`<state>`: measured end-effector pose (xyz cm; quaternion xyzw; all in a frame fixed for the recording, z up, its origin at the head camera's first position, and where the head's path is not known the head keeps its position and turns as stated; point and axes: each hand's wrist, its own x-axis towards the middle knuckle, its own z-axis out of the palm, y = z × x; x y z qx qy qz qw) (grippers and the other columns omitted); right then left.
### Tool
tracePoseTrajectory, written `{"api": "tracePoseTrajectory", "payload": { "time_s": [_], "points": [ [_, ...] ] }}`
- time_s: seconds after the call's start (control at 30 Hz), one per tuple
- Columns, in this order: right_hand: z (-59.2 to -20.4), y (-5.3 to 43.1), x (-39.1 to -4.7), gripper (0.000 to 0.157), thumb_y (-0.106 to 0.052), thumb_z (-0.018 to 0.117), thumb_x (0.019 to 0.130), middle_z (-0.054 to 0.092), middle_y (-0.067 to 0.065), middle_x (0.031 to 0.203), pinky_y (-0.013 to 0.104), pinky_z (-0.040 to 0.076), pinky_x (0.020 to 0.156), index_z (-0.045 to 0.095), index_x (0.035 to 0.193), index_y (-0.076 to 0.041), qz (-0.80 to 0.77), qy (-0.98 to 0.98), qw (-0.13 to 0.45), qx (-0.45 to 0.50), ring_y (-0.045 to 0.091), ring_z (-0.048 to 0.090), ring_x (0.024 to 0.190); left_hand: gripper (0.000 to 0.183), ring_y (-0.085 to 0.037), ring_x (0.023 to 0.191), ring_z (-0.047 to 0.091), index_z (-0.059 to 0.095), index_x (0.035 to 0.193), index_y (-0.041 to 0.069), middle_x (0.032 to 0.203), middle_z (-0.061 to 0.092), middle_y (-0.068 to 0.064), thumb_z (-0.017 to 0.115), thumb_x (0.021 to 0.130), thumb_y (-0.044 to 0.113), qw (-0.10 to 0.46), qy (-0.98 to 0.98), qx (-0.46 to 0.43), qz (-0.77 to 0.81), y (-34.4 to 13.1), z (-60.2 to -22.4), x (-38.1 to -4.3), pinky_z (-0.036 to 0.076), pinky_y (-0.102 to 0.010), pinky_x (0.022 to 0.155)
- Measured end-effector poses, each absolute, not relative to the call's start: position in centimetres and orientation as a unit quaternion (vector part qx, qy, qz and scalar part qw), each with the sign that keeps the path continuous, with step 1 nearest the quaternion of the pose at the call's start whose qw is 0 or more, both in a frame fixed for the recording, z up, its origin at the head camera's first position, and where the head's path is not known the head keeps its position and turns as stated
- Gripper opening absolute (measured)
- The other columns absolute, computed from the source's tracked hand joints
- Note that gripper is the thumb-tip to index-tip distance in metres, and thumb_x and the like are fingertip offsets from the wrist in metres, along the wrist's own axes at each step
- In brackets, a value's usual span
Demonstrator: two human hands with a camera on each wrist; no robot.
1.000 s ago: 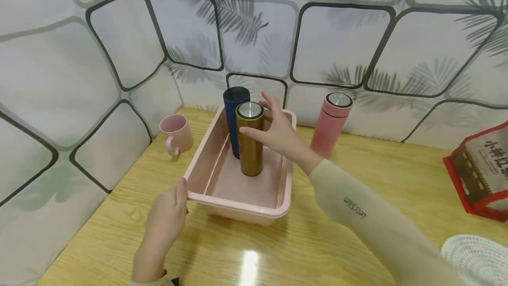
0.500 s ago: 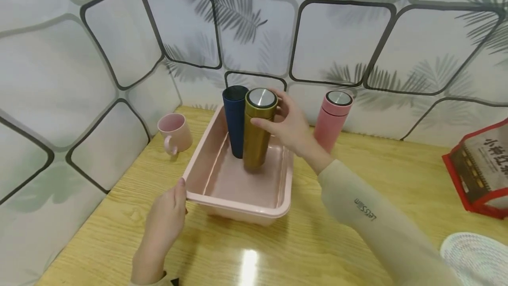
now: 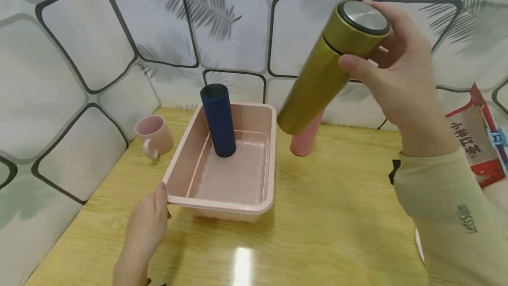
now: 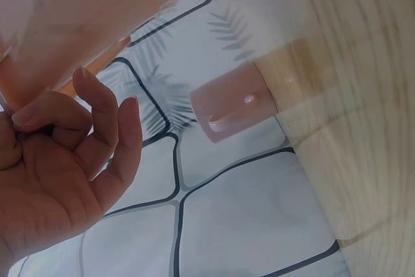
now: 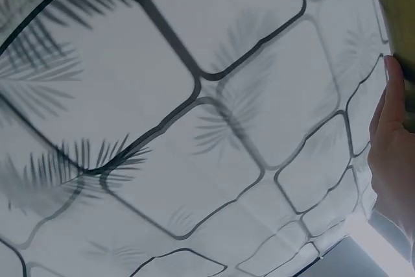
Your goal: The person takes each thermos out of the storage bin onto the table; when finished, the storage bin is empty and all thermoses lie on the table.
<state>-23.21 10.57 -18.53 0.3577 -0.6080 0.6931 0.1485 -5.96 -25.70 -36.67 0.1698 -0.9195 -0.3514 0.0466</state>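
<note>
**Inspector:** State the condition of each grip.

**Assessor:** The right hand [image 3: 409,76] grasps the gold flask [image 3: 317,87] near its upper end, thumb on the near side, the other fingers largely hidden. The left hand [image 3: 147,220] pinches the pink bin [image 3: 222,206] at its near left corner; the left wrist view shows some fingers loosely bent, off the rim.

**Inspector:** Where is the gold flask?

**Assessor:** Aloft, to the right of the bin, tilted with its base toward the bin. It appears clear of the worktop [image 3: 341,202].

**Inspector:** Why these holds?

**Assessor:** In my judgement, the high hold spares the fingers any contact with the bin's walls. The corner pinch probably steadies the bin against a knock.

**Inspector:** Other items?

**Assessor:** The blue tumbler [image 3: 219,122] stands inside the bin, toward its far left; the walls presumably guard it against toppling outward. The pink bottle [image 3: 307,140], partly hidden, stands right of the bin. The pink mug [image 3: 162,138] sits left of it, presumably outside the hands' working path.
</note>
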Motion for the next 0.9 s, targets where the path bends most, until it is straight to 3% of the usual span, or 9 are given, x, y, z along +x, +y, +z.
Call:
{"api": "tracePoseTrajectory", "payload": {
  "time_s": [0.17, 0.33, 0.47, 0.6, 0.9],
  "points": [
    [-20.1, 13.7, -23.8, 0.064, 0.004, 0.077, 0.082, 0.057, 0.014, 0.127, 0.028, 0.051, 0.088, 0.054, 0.139, -0.014, 0.619, -0.718, 0.158, 0.277, 0.030, 0.058, 0.115, 0.062, -0.024, 0.061, 0.050, 0.059, 0.096, -0.006, 0.071, 0.057, -0.010, 0.014, 0.108, 0.036, 0.053, -0.920, 0.172, -0.349, -26.1, -36.4, -5.7, 0.041, -0.037, 0.054],
    [-24.0, 16.9, -25.8, 0.068, -0.016, 0.078, 0.087, 0.054, 0.005, 0.136, 0.026, 0.050, 0.088, 0.046, 0.146, -0.026, 0.507, -0.834, 0.145, 0.162, 0.027, 0.055, 0.123, 0.062, -0.024, 0.059, 0.049, 0.059, 0.093, -0.005, 0.071, 0.057, -0.009, 0.015, 0.108, 0.036, 0.055, -0.920, 0.170, -0.349, -25.8, -36.3, -5.8, 0.040, -0.037, 0.053],
    [-27.9, 18.7, -27.6, 0.073, -0.023, 0.079, 0.086, 0.054, 0.008, 0.136, 0.018, 0.048, 0.077, 0.041, 0.149, -0.023, 0.499, -0.846, 0.148, 0.114, 0.022, 0.057, 0.115, 0.062, -0.024, 0.058, 0.048, 0.059, 0.092, -0.005, 0.070, 0.057, -0.009, 0.016, 0.108, 0.036, 0.057, -0.921, 0.169, -0.345, -25.4, -36.3, -5.9, 0.040, -0.037, 0.052],
    [-30.8, 19.0, -29.0, 0.077, -0.028, 0.080, 0.084, 0.054, 0.010, 0.135, 0.018, 0.047, 0.078, 0.040, 0.149, -0.020, 0.488, -0.852, 0.166, 0.095, 0.024, 0.058, 0.113, 0.062, -0.024, 0.059, 0.048, 0.060, 0.092, -0.005, 0.070, 0.057, -0.009, 0.015, 0.108, 0.036, 0.054, -0.922, 0.169, -0.345, -25.3, -36.4, -5.9, 0.040, -0.037, 0.053],
    [-32.9, 18.3, -29.9, 0.073, -0.027, 0.081, 0.084, 0.055, 0.009, 0.131, 0.020, 0.046, 0.079, 0.043, 0.147, -0.026, 0.502, -0.841, 0.182, 0.088, 0.020, 0.058, 0.109, 0.060, -0.022, 0.060, 0.049, 0.059, 0.088, -0.004, 0.069, 0.058, -0.007, 0.016, 0.108, 0.032, 0.058, -0.923, 0.163, -0.344, -25.5, -36.6, -6.1, 0.041, -0.037, 0.053]
  ]
}}
